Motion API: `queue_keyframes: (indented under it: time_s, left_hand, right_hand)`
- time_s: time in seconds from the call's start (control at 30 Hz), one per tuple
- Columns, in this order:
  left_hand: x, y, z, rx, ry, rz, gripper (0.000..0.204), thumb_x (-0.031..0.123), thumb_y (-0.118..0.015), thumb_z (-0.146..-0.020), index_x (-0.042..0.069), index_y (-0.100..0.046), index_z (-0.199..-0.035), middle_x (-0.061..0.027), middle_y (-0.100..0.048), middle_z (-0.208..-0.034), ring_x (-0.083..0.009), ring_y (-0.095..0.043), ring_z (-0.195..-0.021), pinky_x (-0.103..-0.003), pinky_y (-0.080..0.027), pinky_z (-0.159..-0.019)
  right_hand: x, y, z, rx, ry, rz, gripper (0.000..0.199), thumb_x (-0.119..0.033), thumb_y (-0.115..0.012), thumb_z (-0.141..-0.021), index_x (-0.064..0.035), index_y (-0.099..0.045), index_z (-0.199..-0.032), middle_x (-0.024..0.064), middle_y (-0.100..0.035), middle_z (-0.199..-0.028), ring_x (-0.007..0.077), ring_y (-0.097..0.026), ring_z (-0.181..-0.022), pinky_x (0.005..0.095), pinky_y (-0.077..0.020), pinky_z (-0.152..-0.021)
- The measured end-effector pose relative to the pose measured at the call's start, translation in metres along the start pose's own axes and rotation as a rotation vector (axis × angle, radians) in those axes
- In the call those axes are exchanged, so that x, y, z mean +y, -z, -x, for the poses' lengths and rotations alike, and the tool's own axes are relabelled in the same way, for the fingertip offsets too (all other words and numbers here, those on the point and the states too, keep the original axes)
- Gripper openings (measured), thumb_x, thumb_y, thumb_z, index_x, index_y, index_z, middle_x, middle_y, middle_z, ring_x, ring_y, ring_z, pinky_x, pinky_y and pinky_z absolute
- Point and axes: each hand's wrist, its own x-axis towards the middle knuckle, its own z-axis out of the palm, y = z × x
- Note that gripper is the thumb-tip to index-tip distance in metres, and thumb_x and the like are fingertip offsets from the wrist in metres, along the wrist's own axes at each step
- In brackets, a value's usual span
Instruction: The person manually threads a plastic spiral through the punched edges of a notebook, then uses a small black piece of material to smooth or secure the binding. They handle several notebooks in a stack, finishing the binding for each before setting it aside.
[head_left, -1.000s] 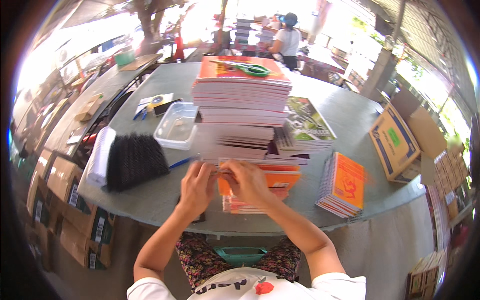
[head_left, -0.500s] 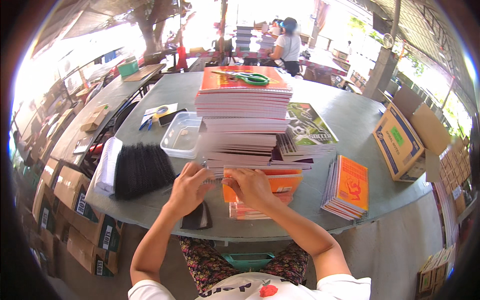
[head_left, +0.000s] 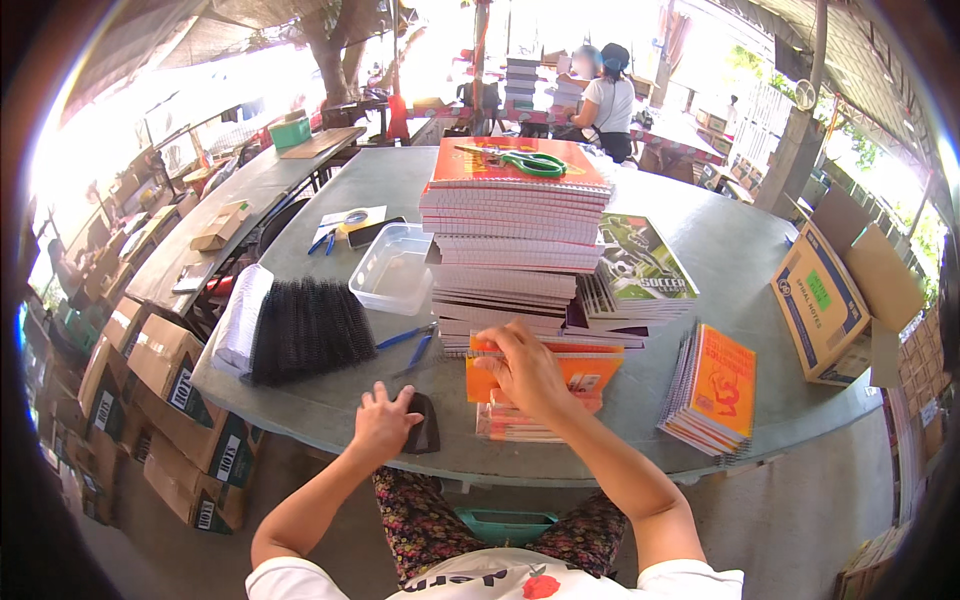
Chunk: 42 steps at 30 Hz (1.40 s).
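My right hand (head_left: 530, 374) is curled over the upper left part of an orange notebook (head_left: 590, 376), which stands tilted against the tall stack. My left hand (head_left: 384, 424) holds nothing; its fingers are spread beside a small dark pad (head_left: 424, 428) at the table's near edge. Blue-handled pliers (head_left: 412, 345) lie beyond it. Below the held notebook lie more orange notebooks (head_left: 505, 424). Behind rises the tall stack of notebooks (head_left: 510, 250), topped by green-handled scissors (head_left: 530, 162). A pile of black spiral coils (head_left: 312, 330) lies to the left.
A clear plastic tub (head_left: 388, 268) stands left of the stack, and green-covered notebooks (head_left: 650, 262) to its right. Farther right are a small pile of orange notebooks (head_left: 712, 385) and an open carton (head_left: 820, 295). A person (head_left: 607, 105) works at a far table.
My left hand has left the notebook's left end and moved down toward the dark pad, its fingers opening. The pliers now show on the table. The whole view has shifted slightly.
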Motion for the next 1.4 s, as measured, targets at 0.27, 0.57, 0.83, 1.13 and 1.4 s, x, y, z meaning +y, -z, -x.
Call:
queue_keyframes:
  time_s: [0.27, 0.57, 0.83, 1.13, 1.4]
  left_hand:
    - [0.057, 0.087, 0.001, -0.201, -0.426, 0.419, 0.049, 0.012, -0.068, -0.076, 0.017, -0.052, -0.121, -0.0156, -0.055, -0.095, -0.0338, -0.056, -0.087, -0.042, -0.047, -0.073]
    - [0.067, 0.106, -0.042, 0.633, -0.445, 0.439, 0.030, 0.008, -0.070, -0.073, 0.007, -0.062, -0.102, -0.0131, -0.058, -0.091, -0.0319, -0.057, -0.085, -0.038, -0.048, -0.073]
    - [0.066, 0.119, -0.047, 0.809, -0.456, 0.419, 0.033, 0.006, -0.073, -0.070, 0.011, -0.065, -0.102, -0.0094, -0.057, -0.089, -0.0254, -0.058, -0.074, -0.033, -0.050, -0.065]
    - [0.074, 0.114, -0.056, 0.942, -0.352, 0.401, 0.032, 0.005, -0.073, -0.070, 0.005, -0.065, -0.102, -0.0078, -0.058, -0.088, -0.0181, -0.057, -0.078, -0.026, -0.045, -0.060]
    - [0.078, 0.157, -0.047, 0.821, -0.269, 1.135, 0.040, 0.008, -0.074, -0.076, 0.001, -0.055, -0.111, -0.0063, -0.054, -0.105, -0.0134, -0.053, -0.093, -0.024, -0.045, -0.078]
  right_hand:
    - [0.010, 0.000, 0.006, 0.110, 0.205, 0.094, 0.020, -0.018, -0.062, -0.081, -0.0092, -0.060, -0.099, 0.0056, -0.064, -0.088, 0.0245, -0.062, -0.080, 0.0336, -0.0499, -0.066]
    - [0.034, 0.084, 0.039, -0.042, -0.048, 0.304, 0.015, -0.017, -0.069, -0.075, -0.0085, -0.069, -0.087, 0.0094, -0.067, -0.079, 0.0260, -0.064, -0.074, 0.0373, -0.0483, -0.070]
    - [0.039, 0.073, 0.045, 0.071, 0.047, 0.299, 0.010, -0.013, -0.069, -0.072, -0.0104, -0.071, -0.082, 0.0059, -0.068, -0.072, 0.0211, -0.064, -0.069, 0.0328, -0.0445, -0.073]
    - [0.038, 0.073, 0.042, 0.093, 0.104, 0.312, 0.009, -0.016, -0.071, -0.072, -0.0136, -0.070, -0.081, 0.0035, -0.068, -0.071, 0.0187, -0.062, -0.066, 0.0331, -0.0429, -0.072]
    - [0.025, 0.072, 0.037, 0.018, 0.002, 0.374, 0.016, -0.016, -0.069, -0.074, -0.0101, -0.068, -0.089, 0.0065, -0.067, -0.078, 0.0229, -0.062, -0.072, 0.0358, -0.0460, -0.073]
